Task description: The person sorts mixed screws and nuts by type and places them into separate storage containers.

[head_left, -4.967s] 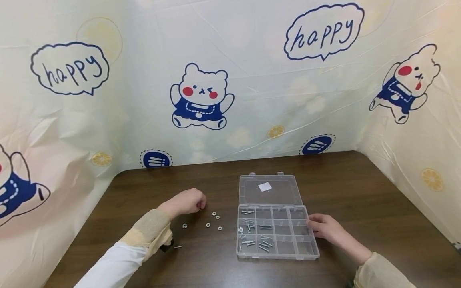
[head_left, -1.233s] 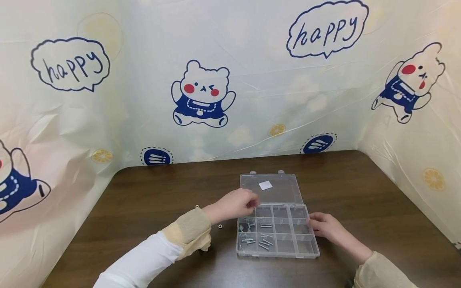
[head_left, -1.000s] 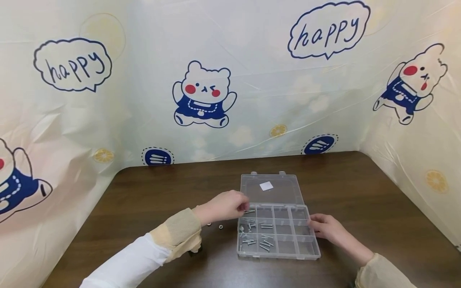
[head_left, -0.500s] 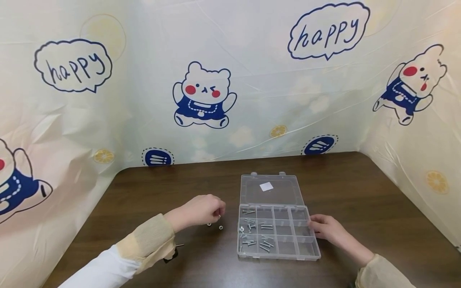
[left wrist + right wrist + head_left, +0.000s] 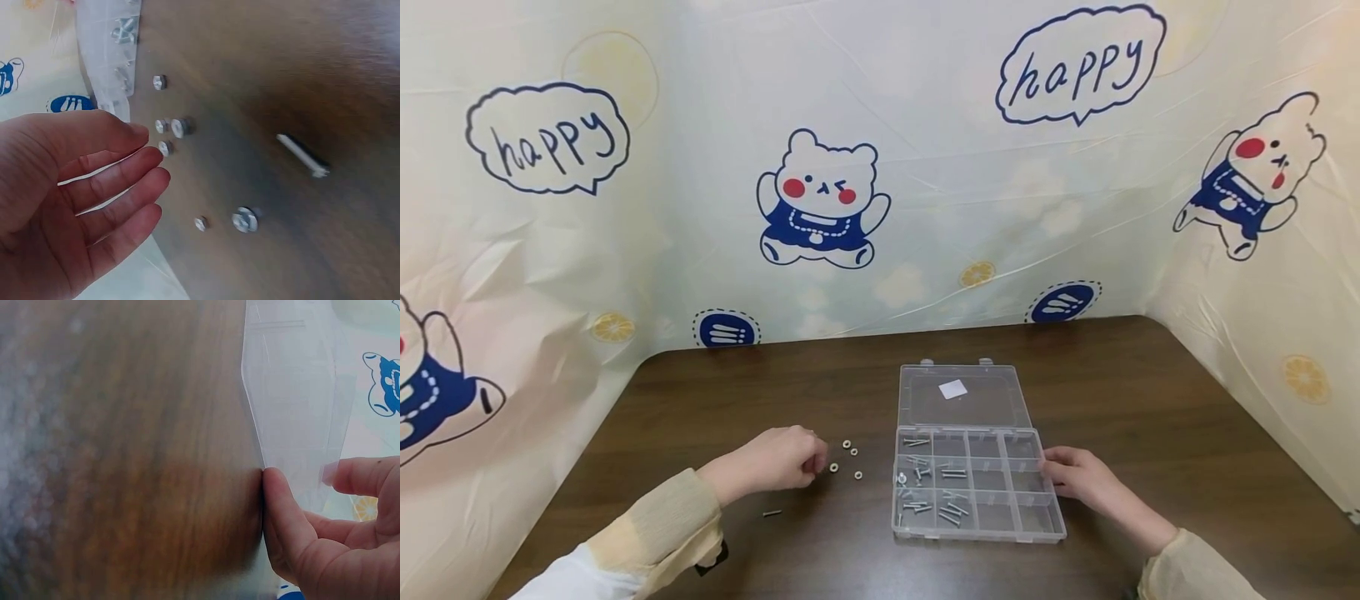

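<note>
My left hand [image 5: 786, 458] hovers over the table, left of several small metal nuts [image 5: 834, 468]. In the left wrist view its fingers [image 5: 134, 172] are loosely bent with nothing between them. More nuts [image 5: 245, 219] and a single screw [image 5: 303, 155] lie loose on the wood there. A clear plastic compartment box [image 5: 1030, 518] stands to the right, its lid [image 5: 977, 404] folded back flat. Screws [image 5: 953, 510] lie in its left compartments. My right hand [image 5: 1078, 473] grips the box's right side wall, thumb and finger on its edges in the right wrist view.
The dark wooden table [image 5: 820, 554] spreads around the box. A printed curtain [image 5: 925, 167] hangs along the back and both sides. A white square sticker [image 5: 952, 389] is on the lid.
My left hand has moved from above the box's left compartments back left to the loose nuts, uncovering them and the screw on the table. My right hand has stayed at the box.
</note>
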Action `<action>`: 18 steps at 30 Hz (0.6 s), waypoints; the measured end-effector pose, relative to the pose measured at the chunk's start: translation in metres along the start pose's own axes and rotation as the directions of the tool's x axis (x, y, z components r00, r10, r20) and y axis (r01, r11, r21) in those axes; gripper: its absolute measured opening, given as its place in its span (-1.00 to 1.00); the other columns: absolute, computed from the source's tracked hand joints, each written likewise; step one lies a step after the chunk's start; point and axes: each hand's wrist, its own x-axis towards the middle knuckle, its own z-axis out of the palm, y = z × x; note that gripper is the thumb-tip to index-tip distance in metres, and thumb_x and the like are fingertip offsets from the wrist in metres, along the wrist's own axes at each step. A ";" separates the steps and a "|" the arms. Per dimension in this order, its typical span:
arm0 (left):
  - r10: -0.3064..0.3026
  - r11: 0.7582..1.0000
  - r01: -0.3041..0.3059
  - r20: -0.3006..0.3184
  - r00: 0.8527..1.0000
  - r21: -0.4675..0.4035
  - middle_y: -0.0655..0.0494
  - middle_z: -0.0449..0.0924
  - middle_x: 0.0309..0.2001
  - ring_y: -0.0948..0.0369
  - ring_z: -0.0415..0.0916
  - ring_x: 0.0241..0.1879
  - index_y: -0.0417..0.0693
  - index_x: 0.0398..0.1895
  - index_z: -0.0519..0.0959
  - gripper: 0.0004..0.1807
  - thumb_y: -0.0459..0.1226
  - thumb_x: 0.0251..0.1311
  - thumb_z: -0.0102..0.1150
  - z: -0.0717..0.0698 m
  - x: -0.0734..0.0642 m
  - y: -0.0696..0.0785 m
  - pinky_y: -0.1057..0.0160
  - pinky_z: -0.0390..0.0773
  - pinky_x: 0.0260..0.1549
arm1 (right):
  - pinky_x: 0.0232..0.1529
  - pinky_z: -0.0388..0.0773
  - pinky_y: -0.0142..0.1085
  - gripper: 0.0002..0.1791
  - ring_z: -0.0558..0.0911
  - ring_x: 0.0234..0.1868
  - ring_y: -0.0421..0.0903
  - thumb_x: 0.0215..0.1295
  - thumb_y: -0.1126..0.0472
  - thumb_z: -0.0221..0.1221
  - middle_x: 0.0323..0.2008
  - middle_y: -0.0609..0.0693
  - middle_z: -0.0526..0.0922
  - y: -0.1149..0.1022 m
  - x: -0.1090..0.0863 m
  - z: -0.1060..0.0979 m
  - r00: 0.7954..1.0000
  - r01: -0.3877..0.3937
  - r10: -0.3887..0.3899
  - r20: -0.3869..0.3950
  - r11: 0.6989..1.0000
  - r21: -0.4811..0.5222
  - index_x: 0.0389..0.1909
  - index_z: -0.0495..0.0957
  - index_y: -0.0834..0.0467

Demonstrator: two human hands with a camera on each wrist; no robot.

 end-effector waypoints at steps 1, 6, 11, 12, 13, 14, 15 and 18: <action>0.002 1.000 -0.002 -0.001 1.000 -0.002 0.35 0.36 -0.63 0.42 0.27 -0.61 0.06 -0.62 0.48 -0.83 -0.41 -0.18 0.20 0.001 -0.003 -0.001 0.40 0.32 -0.63 | -0.20 0.55 -0.16 -0.57 0.58 -0.19 0.08 0.26 0.33 -0.05 -0.19 0.39 0.52 0.000 0.000 0.000 1.000 0.002 -0.002 0.001 1.000 0.001 -0.05 0.26 0.68; 0.008 1.000 -0.008 -0.007 1.000 -0.014 0.39 0.36 -0.65 0.45 0.26 -0.63 0.08 -0.65 0.45 -0.80 -0.42 -0.23 0.19 0.008 -0.014 -0.005 0.41 0.31 -0.65 | -0.20 0.55 -0.15 -0.57 0.58 -0.19 0.09 0.26 0.34 -0.05 -0.19 0.39 0.52 0.000 0.000 0.000 1.000 0.000 0.000 -0.001 1.000 0.002 -0.05 0.26 0.68; -0.006 0.999 0.007 0.004 1.000 -0.034 0.37 0.35 -0.66 0.46 0.24 -0.64 0.07 -0.66 0.44 -0.80 -0.42 -0.24 0.22 0.014 -0.022 -0.009 0.42 0.30 -0.65 | -0.20 0.55 -0.15 -0.57 0.58 -0.18 0.09 0.26 0.34 -0.05 -0.19 0.40 0.51 0.000 0.000 0.001 1.000 -0.002 0.002 0.002 1.000 0.004 -0.04 0.25 0.69; -0.009 0.999 0.010 0.008 1.000 -0.038 0.38 0.35 -0.66 0.46 0.23 -0.64 0.07 -0.67 0.44 -0.80 -0.42 -0.25 0.22 0.015 -0.024 -0.009 0.43 0.30 -0.65 | -0.20 0.55 -0.15 -0.57 0.58 -0.18 0.10 0.26 0.34 -0.05 -0.19 0.40 0.51 0.001 0.000 0.000 1.000 -0.001 0.001 0.004 1.000 0.004 -0.04 0.25 0.69; -0.013 0.999 0.014 0.013 1.000 -0.046 0.38 0.34 -0.67 0.46 0.23 -0.65 0.06 -0.67 0.44 -0.80 -0.42 -0.25 0.23 0.015 -0.025 -0.009 0.43 0.29 -0.65 | -0.20 0.55 -0.15 -0.56 0.58 -0.18 0.10 0.26 0.34 -0.05 -0.19 0.40 0.51 0.001 0.000 0.000 1.000 -0.001 0.001 0.004 1.000 0.005 -0.04 0.25 0.69; -0.017 0.999 0.018 0.019 1.000 -0.051 0.38 0.34 -0.67 0.46 0.23 -0.64 0.05 -0.66 0.43 -0.80 -0.42 -0.26 0.23 0.015 -0.027 -0.009 0.43 0.29 -0.65 | -0.20 0.55 -0.15 -0.56 0.58 -0.18 0.10 0.26 0.34 -0.05 -0.19 0.40 0.51 0.001 0.000 0.000 1.000 -0.001 0.001 0.004 1.000 0.001 -0.04 0.25 0.69; -0.019 0.998 0.020 0.023 1.000 -0.055 0.38 0.33 -0.67 0.45 0.23 -0.64 0.05 -0.66 0.43 -0.79 -0.42 -0.28 0.24 0.016 -0.028 -0.009 0.43 0.30 -0.65 | -0.20 0.55 -0.15 -0.56 0.58 -0.18 0.10 0.26 0.33 -0.05 -0.18 0.40 0.51 0.001 0.000 0.000 1.000 0.000 0.000 0.004 1.000 -0.002 -0.04 0.26 0.68; -0.030 0.998 0.032 0.032 0.999 -0.052 0.38 0.32 -0.66 0.45 0.23 -0.62 0.05 -0.66 0.42 -0.77 -0.43 -0.33 0.26 0.018 -0.033 -0.011 0.42 0.30 -0.63 | -0.19 0.55 -0.15 -0.56 0.58 -0.17 0.10 0.26 0.32 -0.04 -0.17 0.41 0.50 0.001 0.000 -0.001 1.000 -0.002 0.002 0.003 1.000 -0.005 -0.04 0.26 0.68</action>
